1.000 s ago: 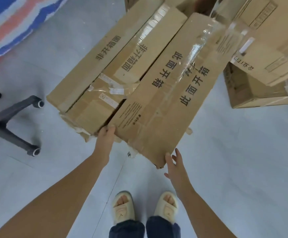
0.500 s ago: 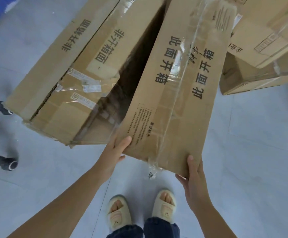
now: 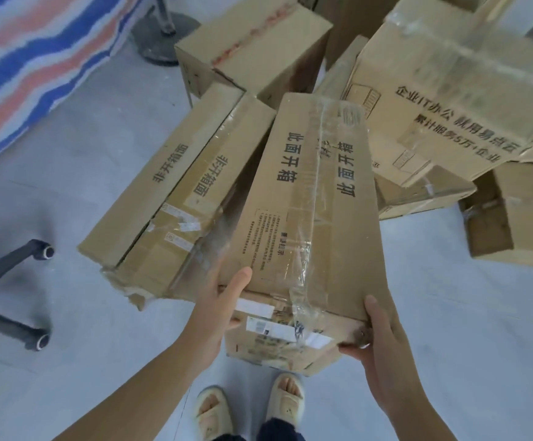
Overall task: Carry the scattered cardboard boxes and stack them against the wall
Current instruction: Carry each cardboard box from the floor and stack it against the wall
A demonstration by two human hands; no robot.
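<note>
- Your left hand (image 3: 224, 300) grips the near left corner of the long box (image 3: 309, 224), thumb laid flat along its top face, fingers wrapped under the edge.
- Your right hand (image 3: 378, 342) holds the near right corner of the same box, thumb up along its side, fingers curled beneath the end.
- The long box is tilted, its near end raised between your hands, its far end pointing away into the heap of boxes ahead.
- Just left of your left hand lies a torn box (image 3: 176, 202) flat on the floor (image 3: 106, 160), touching the one you hold.
- Beyond your right hand a big printed box (image 3: 443, 100) leans on others; another box (image 3: 519, 218) sits further right of it.
- Straight ahead, past both hands, stands a closed box (image 3: 255, 49).
- Far to the left of your left hand are chair legs (image 3: 14, 297) and a striped sheet (image 3: 26, 58).
- Below your hands, your slippers (image 3: 249, 409) rest on the floor.
</note>
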